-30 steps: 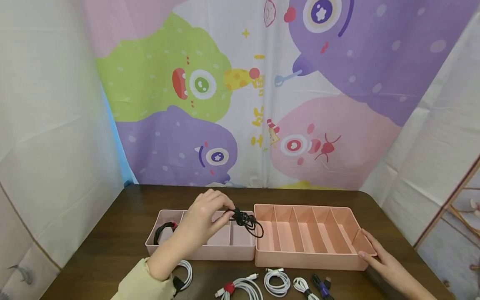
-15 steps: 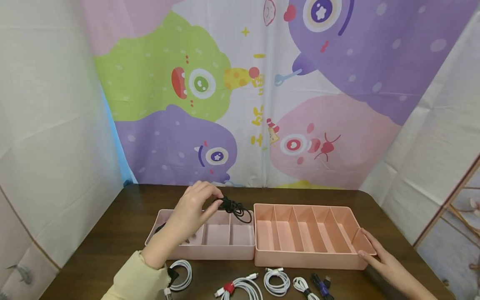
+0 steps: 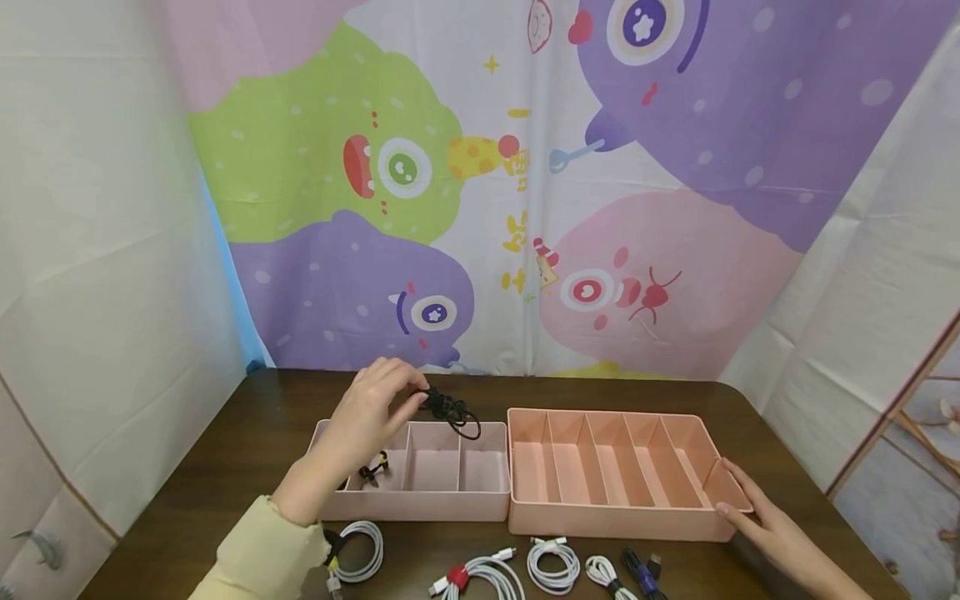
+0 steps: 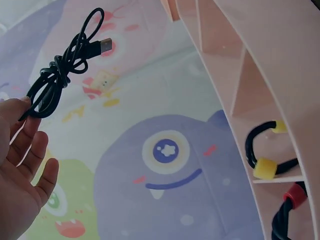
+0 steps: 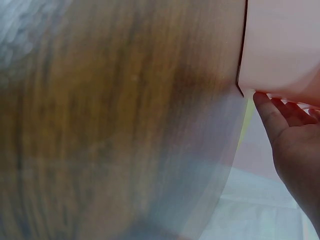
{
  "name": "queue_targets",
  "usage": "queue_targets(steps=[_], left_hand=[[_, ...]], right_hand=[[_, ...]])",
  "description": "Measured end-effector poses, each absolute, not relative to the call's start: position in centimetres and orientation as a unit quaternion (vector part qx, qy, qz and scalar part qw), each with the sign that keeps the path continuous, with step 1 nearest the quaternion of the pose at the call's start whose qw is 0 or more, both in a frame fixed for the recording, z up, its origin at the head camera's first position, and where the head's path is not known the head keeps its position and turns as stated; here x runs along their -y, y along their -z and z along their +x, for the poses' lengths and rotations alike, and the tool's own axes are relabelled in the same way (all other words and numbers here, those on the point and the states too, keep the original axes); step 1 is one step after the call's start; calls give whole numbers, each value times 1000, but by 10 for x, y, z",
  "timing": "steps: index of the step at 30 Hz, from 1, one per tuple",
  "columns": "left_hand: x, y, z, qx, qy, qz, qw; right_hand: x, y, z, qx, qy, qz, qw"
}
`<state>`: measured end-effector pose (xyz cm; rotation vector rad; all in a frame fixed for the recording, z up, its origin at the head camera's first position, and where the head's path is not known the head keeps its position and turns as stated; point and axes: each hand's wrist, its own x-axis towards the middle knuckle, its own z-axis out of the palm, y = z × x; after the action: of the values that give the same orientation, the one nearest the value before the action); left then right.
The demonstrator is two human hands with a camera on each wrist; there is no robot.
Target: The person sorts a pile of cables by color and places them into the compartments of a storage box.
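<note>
My left hand (image 3: 375, 404) pinches a bundled black USB cable (image 3: 447, 408) between thumb and fingertips, above the back of the mauve divided box (image 3: 427, 506). In the left wrist view the USB cable (image 4: 57, 75) is knotted round its middle, its metal plug pointing outward, and the other fingers are spread loosely. Black cables with yellow bands (image 4: 265, 168) and a red band (image 4: 295, 195) lie in that box's compartments. My right hand (image 3: 780, 533) holds the near right corner of the peach divided box (image 3: 622, 521), thumb at the front and fingers along the end wall.
Along the table's front lie coiled white cables (image 3: 555, 567), one with a red strap (image 3: 458, 575), another with a black strap (image 3: 333, 546), and a dark cable with a purple strap (image 3: 643, 575). A cartoon curtain (image 3: 495, 333) hangs behind the brown table (image 3: 202, 500).
My left hand has moved left and slightly up with the black USB cable, uncovering the yellow-banded cable in the mauve box. The right hand has stayed at the peach box's corner.
</note>
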<state>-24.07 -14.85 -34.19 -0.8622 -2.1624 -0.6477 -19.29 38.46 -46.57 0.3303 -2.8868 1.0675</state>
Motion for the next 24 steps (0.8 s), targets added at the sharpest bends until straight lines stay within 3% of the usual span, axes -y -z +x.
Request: queue_targets(steps=[24], left_hand=[[165, 379, -256, 866, 214, -320, 318]], right_hand=[[-385, 467, -192, 932, -342, 113, 44]])
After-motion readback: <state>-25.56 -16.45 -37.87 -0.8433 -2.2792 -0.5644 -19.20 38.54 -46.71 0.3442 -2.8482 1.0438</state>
